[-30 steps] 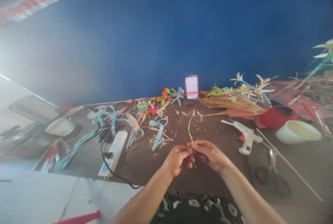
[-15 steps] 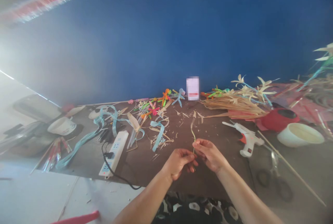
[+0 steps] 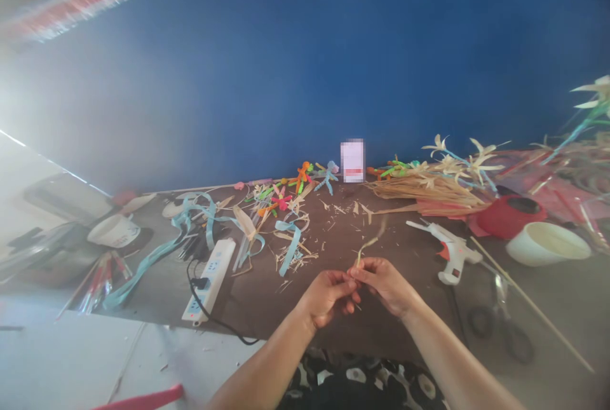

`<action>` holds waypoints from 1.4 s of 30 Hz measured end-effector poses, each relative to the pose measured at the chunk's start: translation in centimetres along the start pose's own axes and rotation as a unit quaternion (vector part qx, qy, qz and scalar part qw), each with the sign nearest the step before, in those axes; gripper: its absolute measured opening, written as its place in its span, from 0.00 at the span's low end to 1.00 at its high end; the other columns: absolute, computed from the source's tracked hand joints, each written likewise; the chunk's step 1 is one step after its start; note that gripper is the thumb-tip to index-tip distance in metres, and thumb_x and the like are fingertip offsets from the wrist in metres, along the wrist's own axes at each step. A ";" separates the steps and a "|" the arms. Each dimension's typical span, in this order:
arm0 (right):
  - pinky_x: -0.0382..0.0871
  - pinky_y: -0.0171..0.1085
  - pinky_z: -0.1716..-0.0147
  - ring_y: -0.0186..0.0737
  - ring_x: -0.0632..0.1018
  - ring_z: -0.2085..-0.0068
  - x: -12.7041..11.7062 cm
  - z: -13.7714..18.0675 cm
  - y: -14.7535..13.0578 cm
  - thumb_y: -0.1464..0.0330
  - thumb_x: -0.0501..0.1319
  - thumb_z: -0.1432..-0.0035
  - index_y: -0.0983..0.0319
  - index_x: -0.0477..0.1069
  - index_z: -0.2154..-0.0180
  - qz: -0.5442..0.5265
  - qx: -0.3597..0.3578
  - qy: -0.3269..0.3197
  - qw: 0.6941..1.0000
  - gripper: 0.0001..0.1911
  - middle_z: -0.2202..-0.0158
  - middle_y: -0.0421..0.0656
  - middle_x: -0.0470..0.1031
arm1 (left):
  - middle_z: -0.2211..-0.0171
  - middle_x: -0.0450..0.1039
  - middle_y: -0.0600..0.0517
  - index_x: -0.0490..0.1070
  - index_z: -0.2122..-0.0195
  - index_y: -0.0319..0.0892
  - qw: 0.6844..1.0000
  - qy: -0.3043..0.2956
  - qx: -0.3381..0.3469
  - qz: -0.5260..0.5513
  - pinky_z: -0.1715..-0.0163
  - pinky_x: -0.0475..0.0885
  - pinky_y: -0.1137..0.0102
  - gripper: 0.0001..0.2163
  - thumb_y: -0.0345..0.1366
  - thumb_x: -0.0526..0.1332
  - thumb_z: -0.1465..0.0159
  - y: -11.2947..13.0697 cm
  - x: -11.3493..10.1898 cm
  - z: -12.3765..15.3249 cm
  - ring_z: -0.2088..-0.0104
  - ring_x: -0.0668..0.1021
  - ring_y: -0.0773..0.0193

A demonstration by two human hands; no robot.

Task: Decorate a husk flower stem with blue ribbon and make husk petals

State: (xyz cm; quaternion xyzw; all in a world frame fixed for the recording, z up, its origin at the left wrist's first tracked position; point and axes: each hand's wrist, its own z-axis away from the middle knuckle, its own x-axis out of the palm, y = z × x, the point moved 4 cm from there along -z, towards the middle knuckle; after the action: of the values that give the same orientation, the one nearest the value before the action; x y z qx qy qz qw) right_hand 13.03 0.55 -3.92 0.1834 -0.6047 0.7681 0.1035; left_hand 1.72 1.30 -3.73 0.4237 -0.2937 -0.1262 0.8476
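A thin, pale yellow-green strip, like a piece of dried husk or straw, rises curved from between my fingertips. Its upper end is smeared by motion. My left hand pinches the lower end, and a short tip shows below the fingers. My right hand is closed on the strip just above, its fingertips touching those of the left. Both hands are held over the dark brown table. A white hot glue gun with an orange trigger lies to the right of my right hand.
Scissors and a thin stick lie at right, near a white bowl. A white power strip with a black cord is at left. Blue ribbon, straw scraps and husk flowers are spread about.
The strip's free upper end has swung from nearly upright over to the right. My fingertips have drawn closer together, the right hand shifting slightly.
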 end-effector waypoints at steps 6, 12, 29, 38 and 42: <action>0.49 0.30 0.84 0.27 0.58 0.84 -0.7 -0.3 -0.1 0.62 0.64 0.58 0.62 0.60 0.84 0.030 -0.036 0.089 0.995 0.16 0.87 0.32 0.58 | 0.80 0.71 0.52 0.68 0.74 0.36 0.997 0.021 0.026 -0.072 0.87 0.54 0.77 0.12 0.41 0.62 0.52 -0.2 0.0 0.0 0.87 0.67 0.73; 0.43 0.31 0.85 0.26 0.53 0.85 -1.6 -0.7 -0.3 0.60 0.64 0.59 0.61 0.55 0.86 0.101 -0.053 0.169 0.979 0.20 0.89 0.31 0.51 | 0.79 0.73 0.51 0.69 0.76 0.36 0.977 0.068 0.075 -0.186 0.86 0.52 0.76 0.11 0.41 0.60 0.50 0.0 -0.1 0.2 0.88 0.62 0.75; 0.49 0.30 0.85 0.27 0.59 0.83 -0.2 -0.2 0.5 0.63 0.63 0.56 0.62 0.64 0.79 -0.061 -0.016 0.058 0.996 0.11 0.84 0.34 0.61 | 0.82 0.69 0.53 0.66 0.75 0.36 0.995 0.038 0.058 -0.068 0.87 0.48 0.78 0.10 0.40 0.62 0.50 0.7 0.1 0.5 0.88 0.60 0.78; 0.41 0.31 0.85 0.26 0.50 0.84 -0.7 -0.1 0.0 0.62 0.61 0.53 0.62 0.59 0.81 -0.001 -0.060 0.109 0.992 0.14 0.87 0.30 0.50 | 0.80 0.71 0.52 0.67 0.73 0.37 0.961 0.100 0.126 -0.225 0.86 0.57 0.78 0.10 0.40 0.56 0.46 0.2 -0.3 1.6 0.87 0.67 0.73; 0.40 0.30 0.85 0.26 0.49 0.84 -0.7 -0.3 -0.2 0.61 0.59 0.52 0.62 0.61 0.80 -0.011 -0.055 0.104 0.993 0.13 0.88 0.30 0.49 | 0.80 0.71 0.52 0.67 0.72 0.37 0.967 0.092 0.118 -0.208 0.87 0.55 0.78 0.10 0.40 0.57 0.46 -0.2 -0.6 1.6 0.87 0.65 0.74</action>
State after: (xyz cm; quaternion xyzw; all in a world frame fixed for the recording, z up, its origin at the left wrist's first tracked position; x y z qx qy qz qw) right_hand 13.72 0.93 -4.04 0.1025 -0.6301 0.7474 0.1842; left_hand 0.27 0.44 -3.37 0.5820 -0.1324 -0.2249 0.7702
